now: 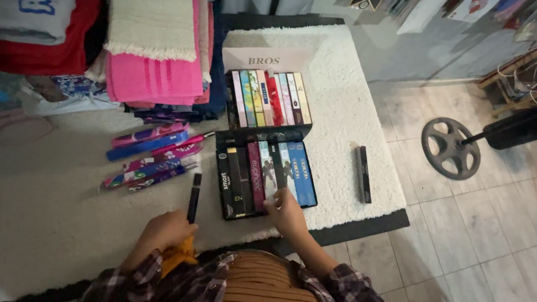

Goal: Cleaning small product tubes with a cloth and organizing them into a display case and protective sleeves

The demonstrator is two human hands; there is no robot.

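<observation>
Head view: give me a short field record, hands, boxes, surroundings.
left hand: holds a slim black box upright over the carpet
right hand: fingertips on the slim boxes in the near black tray
far tray: row of colourful slim boxes
loose black box: lies alone on the white rug, right of the trays
left of trays: pile of pink and blue packs, folded towels
</observation>
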